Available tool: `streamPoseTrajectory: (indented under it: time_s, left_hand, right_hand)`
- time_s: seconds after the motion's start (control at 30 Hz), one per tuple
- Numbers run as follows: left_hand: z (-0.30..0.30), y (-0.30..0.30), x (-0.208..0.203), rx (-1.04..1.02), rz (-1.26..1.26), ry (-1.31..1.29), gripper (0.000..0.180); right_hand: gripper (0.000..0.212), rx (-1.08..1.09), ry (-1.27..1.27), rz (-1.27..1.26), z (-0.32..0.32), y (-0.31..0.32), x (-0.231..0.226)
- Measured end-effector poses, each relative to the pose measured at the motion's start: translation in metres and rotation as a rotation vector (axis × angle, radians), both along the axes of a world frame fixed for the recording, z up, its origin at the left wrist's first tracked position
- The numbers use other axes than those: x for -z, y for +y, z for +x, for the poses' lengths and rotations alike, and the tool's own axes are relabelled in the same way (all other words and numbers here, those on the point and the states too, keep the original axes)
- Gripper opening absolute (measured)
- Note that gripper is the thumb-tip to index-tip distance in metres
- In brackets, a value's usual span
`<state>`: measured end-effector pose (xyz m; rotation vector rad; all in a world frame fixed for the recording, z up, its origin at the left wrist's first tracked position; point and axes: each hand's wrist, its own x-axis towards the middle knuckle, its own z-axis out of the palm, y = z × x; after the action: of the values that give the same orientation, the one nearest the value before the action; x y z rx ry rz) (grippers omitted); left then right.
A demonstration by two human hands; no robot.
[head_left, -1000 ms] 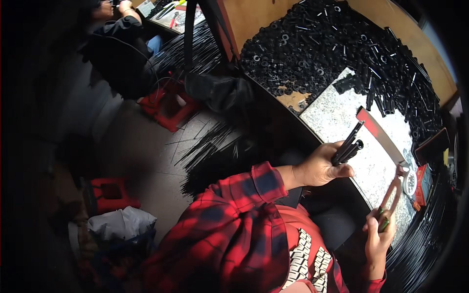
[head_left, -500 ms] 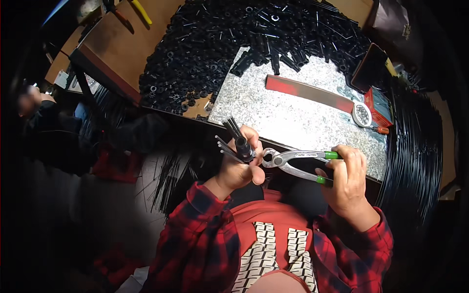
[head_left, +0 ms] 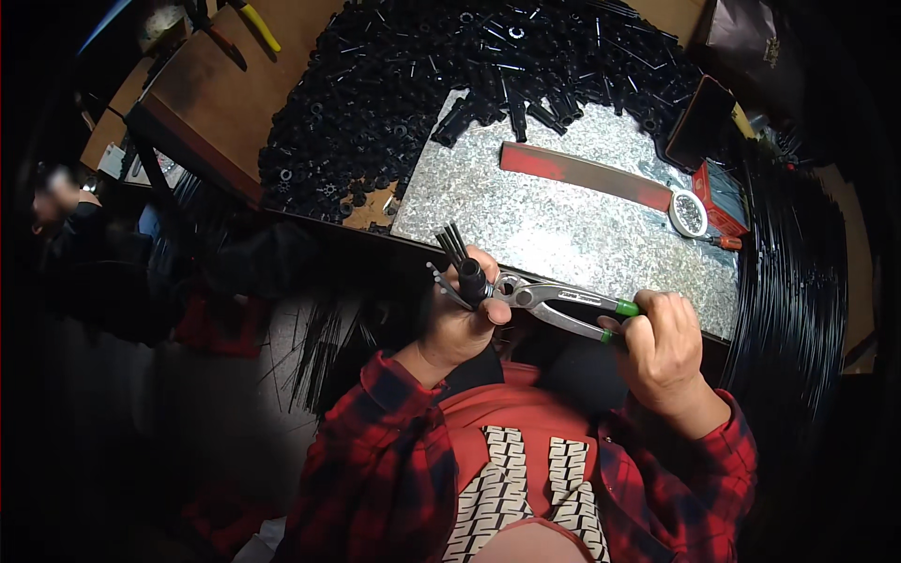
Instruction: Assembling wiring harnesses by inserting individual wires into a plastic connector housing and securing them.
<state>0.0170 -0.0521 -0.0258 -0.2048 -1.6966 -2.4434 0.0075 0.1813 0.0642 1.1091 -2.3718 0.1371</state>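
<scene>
My left hand (head_left: 453, 326) is closed round a black tubular piece (head_left: 472, 279), its hollow end facing up, from which several thin black rods (head_left: 452, 242) fan out. In my right hand (head_left: 663, 349) is a pair of end-cutting pincers (head_left: 554, 296) with silver arms and green grips. Their rounded jaws meet the right side of the tubular piece, by my left thumb. Whether the jaws bite on it I cannot make out. My right fingers wrap the upper grip, and the handles stand a little apart.
Beyond my hands lies a speckled metal sheet (head_left: 450, 188) with a red-brown bar (head_left: 587, 175), a round dish of small bits (head_left: 688, 214) and a red box (head_left: 721, 202). Black parts (head_left: 375, 113) heap behind; long black rods (head_left: 798, 272) hang right. A person's hand (head_left: 66, 195) shows far left.
The pincers have moved left until their jaws meet the black tubular piece, and their handles have come closer together. The bench has shifted slightly left and up in view.
</scene>
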Motion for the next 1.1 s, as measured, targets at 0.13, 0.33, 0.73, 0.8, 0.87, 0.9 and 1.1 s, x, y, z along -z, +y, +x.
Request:
streamPoseTrajectory:
  time_s: [0.13,0.33,0.73,0.8,0.87,0.9,1.1]
  left_hand:
    - [0.001,0.002,0.002,-0.084,-0.035,0.102,0.061]
    - [0.003,0.008,0.000,-0.082,-0.048,0.105,0.061]
    - [0.001,0.001,-0.009,0.117,-0.077,0.064,0.064]
    - [0.004,0.005,-0.018,0.163,0.049,-0.003,0.057]
    - [0.003,0.004,-0.013,0.174,0.037,0.019,0.051]
    - [0.003,0.004,-0.012,0.171,0.038,0.019,0.051]
    - [0.004,0.004,-0.012,0.099,-0.146,0.002,0.065]
  right_hand:
    - [0.031,-0.060,0.062,0.027,-0.001,0.003,-0.005]
    - [0.031,-0.070,0.065,0.023,-0.001,0.015,-0.006]
    - [0.022,0.190,0.283,0.060,0.006,0.015,-0.003]
    - [0.022,0.179,0.301,0.062,0.007,0.015,-0.004]
    - [0.021,0.154,0.304,0.071,0.008,0.015,-0.005]
    - [0.021,0.151,0.304,0.071,0.008,0.015,-0.004]
    - [0.020,0.106,0.322,0.082,0.010,0.022,-0.001]
